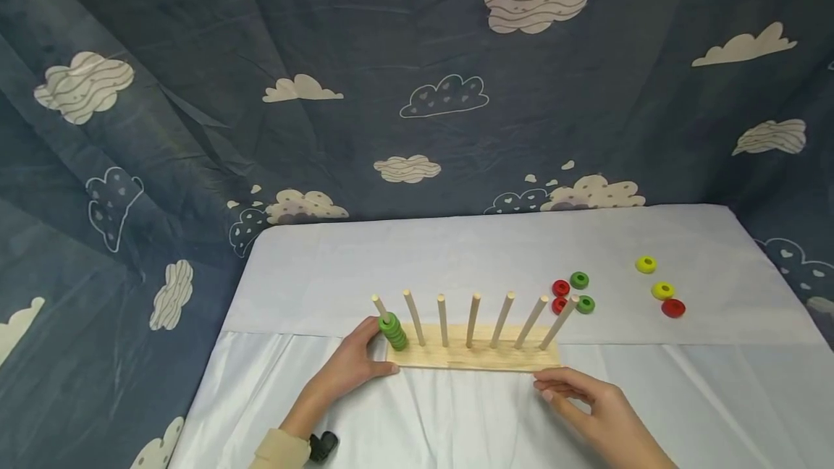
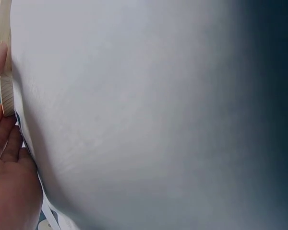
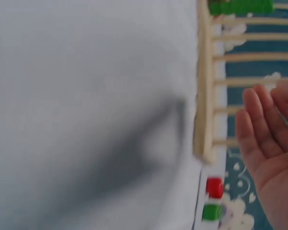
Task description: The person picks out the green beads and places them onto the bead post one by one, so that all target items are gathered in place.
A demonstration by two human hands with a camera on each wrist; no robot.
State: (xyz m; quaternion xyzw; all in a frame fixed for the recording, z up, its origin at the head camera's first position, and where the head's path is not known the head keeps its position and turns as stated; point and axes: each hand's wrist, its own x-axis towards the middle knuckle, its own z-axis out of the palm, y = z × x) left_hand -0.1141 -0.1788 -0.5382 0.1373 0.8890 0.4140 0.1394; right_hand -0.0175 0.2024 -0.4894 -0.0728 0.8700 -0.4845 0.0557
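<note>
A wooden peg board (image 1: pixel 469 359) with several upright pegs stands on the white cloth. Green rings (image 1: pixel 394 333) are stacked on its leftmost peg; the other pegs carry none. My left hand (image 1: pixel 352 362) grips the board's left end, thumb at the front edge and fingers round the side. The left wrist view shows the thumb over the wooden base (image 2: pixel 7 93), partly cut off by the frame. Near the board's front right corner hovers my right hand (image 1: pixel 596 411), fingers loosely bent, with nothing visible in it. In the right wrist view its palm (image 3: pixel 278 182) shows bare.
Behind the board's right end lie two red rings (image 1: pixel 560 287) and two green rings (image 1: pixel 579 280). Farther right are two yellow rings (image 1: pixel 646 264) and a red one (image 1: pixel 673 307). A dark cloud-patterned cloth (image 1: pixel 404 129) hangs behind the table.
</note>
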